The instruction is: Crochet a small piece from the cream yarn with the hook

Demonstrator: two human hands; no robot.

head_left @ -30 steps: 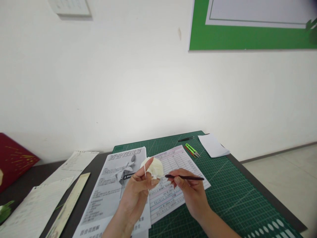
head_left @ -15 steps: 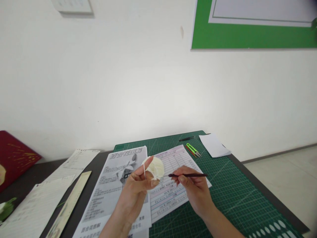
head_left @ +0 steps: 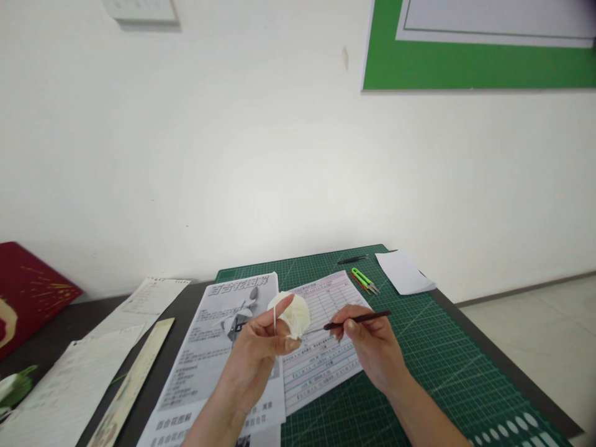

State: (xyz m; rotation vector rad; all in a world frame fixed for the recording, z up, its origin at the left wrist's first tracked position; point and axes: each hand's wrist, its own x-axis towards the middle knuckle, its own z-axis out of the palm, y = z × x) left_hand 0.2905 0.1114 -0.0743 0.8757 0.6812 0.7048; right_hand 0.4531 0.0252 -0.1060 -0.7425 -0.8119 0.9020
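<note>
**Operating position after tool draw-back**

The green cutting mat (head_left: 465, 372) lies under the ruled chart (head_left: 321, 366). The left hand (head_left: 258, 354) closes thumb against fingers on the pale round piece (head_left: 300, 310), which sits above the chart. The right hand (head_left: 372, 347) closes in a pencil-style pinch on the dark-handled tool (head_left: 372, 316). Compared with one second earlier, the handle stands farther from the left hand, rear end tilted higher. This suggests a pulling stroke; whether the tip engages the piece cannot be told. A white strand (head_left: 274, 318) crosses the extended left forefinger.
</note>
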